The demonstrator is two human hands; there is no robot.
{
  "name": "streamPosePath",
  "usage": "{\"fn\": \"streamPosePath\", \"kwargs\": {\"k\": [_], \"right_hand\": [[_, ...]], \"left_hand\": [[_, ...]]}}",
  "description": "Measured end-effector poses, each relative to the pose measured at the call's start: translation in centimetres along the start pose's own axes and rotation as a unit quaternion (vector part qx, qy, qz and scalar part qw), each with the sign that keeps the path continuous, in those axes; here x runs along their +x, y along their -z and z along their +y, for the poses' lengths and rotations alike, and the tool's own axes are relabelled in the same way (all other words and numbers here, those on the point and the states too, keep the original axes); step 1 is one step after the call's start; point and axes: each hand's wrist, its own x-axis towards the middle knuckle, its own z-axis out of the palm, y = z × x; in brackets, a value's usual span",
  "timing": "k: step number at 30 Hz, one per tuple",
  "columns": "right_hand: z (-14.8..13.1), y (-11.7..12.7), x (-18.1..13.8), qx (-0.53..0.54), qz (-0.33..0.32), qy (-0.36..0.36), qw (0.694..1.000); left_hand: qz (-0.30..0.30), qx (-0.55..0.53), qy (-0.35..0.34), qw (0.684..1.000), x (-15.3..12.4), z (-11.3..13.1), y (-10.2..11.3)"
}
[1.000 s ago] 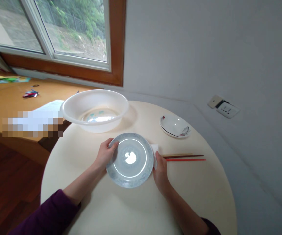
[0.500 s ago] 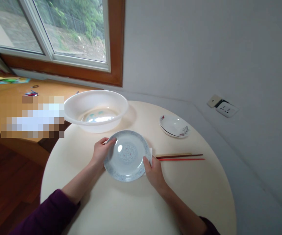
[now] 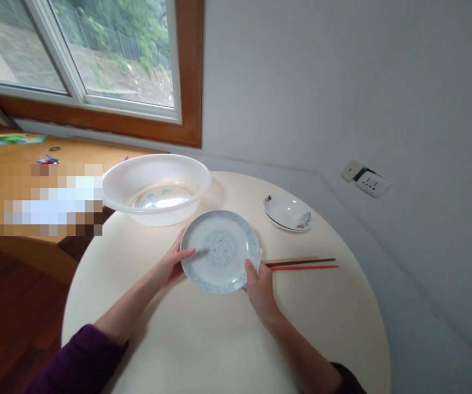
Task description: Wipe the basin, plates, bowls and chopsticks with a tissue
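Observation:
Between my two hands a pale plate with a blue patterned rim is held above the table, its face tilted towards me. My left hand grips the left edge, thumb on top and the other fingers hidden beneath. On the lower right edge, my right hand pinches the rim with the thumb on the face. A bit of white cloth or paper shows between the right hand and the plate; most of it is hidden. Chopsticks, red, brown and light wood, lie just right of that hand.
A translucent white basin stands at the back left of the round cream table. White dishes with a floral print sit stacked at the back right. A wooden desk adjoins on the left, below a window; the wall has a socket.
The plate has tilted and risen slightly towards the upper right. My left hand has slid lower along its left edge, and the whole view has shifted a little.

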Motion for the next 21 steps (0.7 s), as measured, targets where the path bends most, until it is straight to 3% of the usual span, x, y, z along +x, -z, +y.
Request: {"fn": "streamPosePath", "kwargs": {"k": [4, 10, 21], "right_hand": [[-0.6, -0.1, -0.3, 0.032, 0.005, -0.038, 0.999], [-1.4, -0.3, -0.3, 0.050, 0.041, -0.060, 0.996], [-0.4, 0.4, 1.0, -0.003, 0.053, 0.035, 0.998]], "left_hand": [[-0.030, -0.019, 0.016, 0.999, 0.0, -0.5, 0.5], [-0.114, -0.012, 0.093, 0.989, -0.1, -1.3, 0.8], [-0.051, -0.018, 0.100, 0.994, 0.1, -1.9, 0.9]]}}
